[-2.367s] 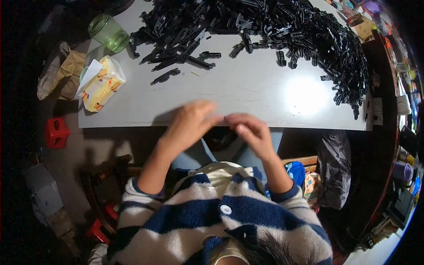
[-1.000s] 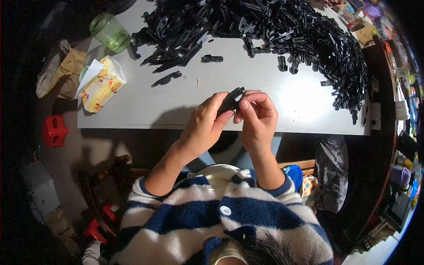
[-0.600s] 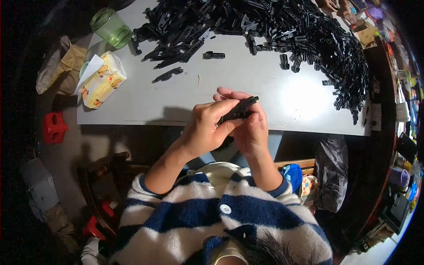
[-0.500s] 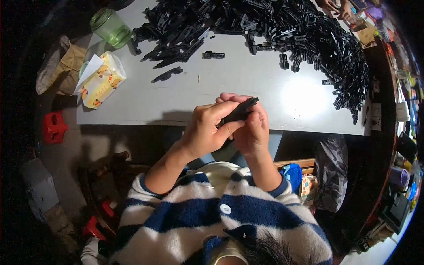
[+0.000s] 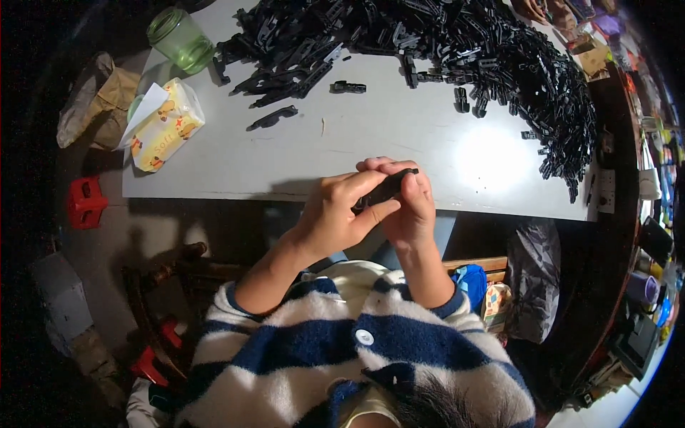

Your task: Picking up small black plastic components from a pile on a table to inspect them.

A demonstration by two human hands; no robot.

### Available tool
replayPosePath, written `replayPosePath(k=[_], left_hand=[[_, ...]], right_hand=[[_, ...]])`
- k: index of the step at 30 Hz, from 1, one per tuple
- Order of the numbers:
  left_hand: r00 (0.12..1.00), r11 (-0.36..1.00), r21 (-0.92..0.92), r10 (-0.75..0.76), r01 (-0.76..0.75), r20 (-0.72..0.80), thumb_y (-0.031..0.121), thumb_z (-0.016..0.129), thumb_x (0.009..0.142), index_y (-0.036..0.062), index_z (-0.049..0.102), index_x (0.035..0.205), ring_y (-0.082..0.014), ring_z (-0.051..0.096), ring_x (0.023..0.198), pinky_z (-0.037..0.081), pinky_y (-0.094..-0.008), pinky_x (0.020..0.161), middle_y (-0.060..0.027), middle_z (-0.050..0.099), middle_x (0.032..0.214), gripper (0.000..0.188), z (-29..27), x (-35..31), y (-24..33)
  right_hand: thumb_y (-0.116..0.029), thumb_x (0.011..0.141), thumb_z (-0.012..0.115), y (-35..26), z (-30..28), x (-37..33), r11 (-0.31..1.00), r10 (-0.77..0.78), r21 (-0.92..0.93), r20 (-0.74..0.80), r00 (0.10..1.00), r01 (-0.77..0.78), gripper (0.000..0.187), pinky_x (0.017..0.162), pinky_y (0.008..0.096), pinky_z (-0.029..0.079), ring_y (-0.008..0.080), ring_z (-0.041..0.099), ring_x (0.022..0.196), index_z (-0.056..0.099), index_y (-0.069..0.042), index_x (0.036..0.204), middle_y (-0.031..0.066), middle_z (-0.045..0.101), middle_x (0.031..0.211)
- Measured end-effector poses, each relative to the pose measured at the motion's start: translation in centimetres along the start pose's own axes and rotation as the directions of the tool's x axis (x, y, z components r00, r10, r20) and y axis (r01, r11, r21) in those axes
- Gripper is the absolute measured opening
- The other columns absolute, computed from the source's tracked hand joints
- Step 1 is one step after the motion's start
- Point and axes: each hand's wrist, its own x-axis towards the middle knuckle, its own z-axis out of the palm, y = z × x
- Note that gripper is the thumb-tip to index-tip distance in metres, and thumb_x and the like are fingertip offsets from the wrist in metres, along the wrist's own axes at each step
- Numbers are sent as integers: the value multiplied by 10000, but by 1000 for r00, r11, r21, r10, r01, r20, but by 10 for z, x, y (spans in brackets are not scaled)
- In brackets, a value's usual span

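Both hands meet over the near edge of the white table [image 5: 242, 160]. My left hand [image 5: 339, 207] is closed round a black plastic part [image 5: 385, 189], its thumb and fingers on either side. My right hand [image 5: 414, 207] wraps the part's far end, thumb pressed on it. Much of the part is covered by fingers, so its exact kind cannot be told. Beyond my hands lie a single long black plastic piece [image 5: 272, 118] and a shorter black piece [image 5: 348, 87].
A large heap of black plastic parts [image 5: 457, 43] curves along the table's back and right. At the left stand a green jar [image 5: 182, 43] and a yellow tissue pack [image 5: 168, 128]. Another person's hand [image 5: 560, 14] shows at the far right. A red stool [image 5: 87, 202] stands at left.
The black part has tipped lower between my hands, and the fingers have closed further over it. My right thumb has moved up toward its far end.
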Motion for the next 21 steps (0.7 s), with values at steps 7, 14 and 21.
replayPosePath(k=[7, 14, 21], left_hand=[[974, 971, 134, -182, 199, -134, 129, 689, 761, 13, 575, 1100, -183, 609, 734, 492, -287, 666, -121, 615, 919, 376, -31, 6, -27], [922, 543, 792, 81, 278, -379, 115, 674, 734, 59, 576, 972, -274, 537, 914, 442, -400, 778, -87, 581, 913, 264, -82, 20, -82], [940, 917, 299, -177, 265, -291, 65, 692, 720, 32, 571, 916, -181, 549, 785, 438, -297, 698, -63, 589, 834, 233, -67, 1, -67]], right_hand=[[-240, 899, 514, 0, -25, 47, 970, 86, -215, -132, 988, -113, 239, 813, 371, 462, 240, 550, 951, 559, -15, 967, 132, 583, 951], [-76, 781, 625, 17, -39, 128, -151, -184, -964, 244, 952, 218, 156, 661, 264, 453, 166, 560, 732, 635, -56, 935, 56, 547, 863], [-50, 805, 601, 8, -24, 86, 249, -80, -968, 11, 997, 31, 98, 600, 225, 416, 87, 493, 656, 598, -12, 896, 34, 574, 785]])
